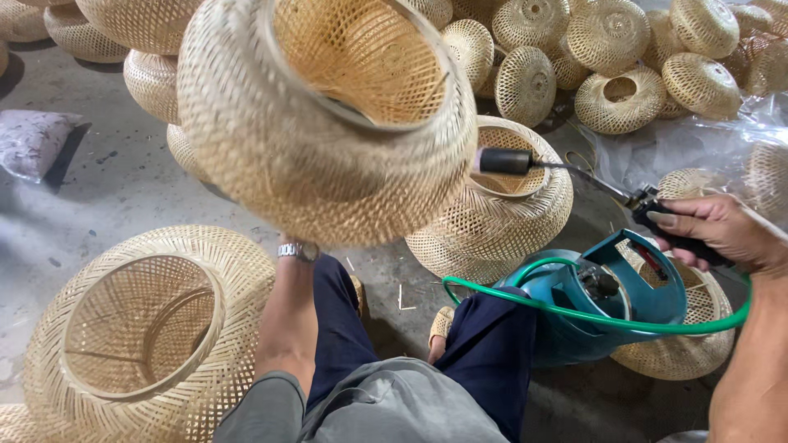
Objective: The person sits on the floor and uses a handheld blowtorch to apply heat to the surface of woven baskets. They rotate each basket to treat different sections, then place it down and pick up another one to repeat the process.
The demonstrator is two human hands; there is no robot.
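Grey concrete floor [123, 189] carries the scene, strewn with woven bamboo lampshades. Left arm is raised, the wristwatch [297, 250] showing at the wrist; the hand itself is hidden behind the large woven shade [328, 123] that it lifts, so how the grip closes cannot be told, though the shade evidently rests on it, tilted with its open mouth turned up toward the camera. Right hand [710, 230], its grip wrapped around the black handle of a gas torch [566, 176], points the dark nozzle at the lifted shade's right flank, just beside the weave; held aloft, the shade exposes its outer surface to the nozzle. Green hose [607, 316] loops from the torch over the teal gas cylinder [591, 299], which lies near the right knee. A second shade [148, 328] lies at lower left on its side, another [501, 213] stands directly behind the nozzle, and a heap [624, 49] fills the far edge beside clear plastic sheeting [706, 148]. Crowded shades leave little free floor about the seated legs.
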